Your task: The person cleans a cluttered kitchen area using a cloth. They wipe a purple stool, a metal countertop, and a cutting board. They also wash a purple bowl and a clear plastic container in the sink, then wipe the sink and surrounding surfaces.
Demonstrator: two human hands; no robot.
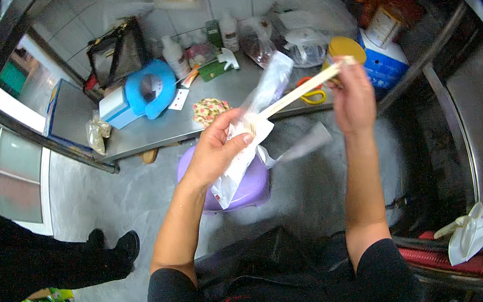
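Observation:
Between thumb and fingers my left hand (222,146) holds a white paper wrapper (243,162) and clear plastic film (271,79). Pale disposable chopsticks (298,93) slant from the wrapper up to my right hand (354,93), which is blurred and closed around their far end. More clear film (307,141) hangs below the wrapper. Both hands are raised in front of the metal table; under the wrapper is a purple plastic stool (247,189). Yellow-handled scissors (313,96) lie on the table behind the chopsticks.
On the metal table (151,133) are a blue ring-shaped object (152,89), a playing card (178,99), a floral cloth item (211,110), white bottles (229,32) and a yellow-lidded tub (346,49). A person's dark-clothed legs (62,259) are at left. White gloves (468,232) hang at lower right.

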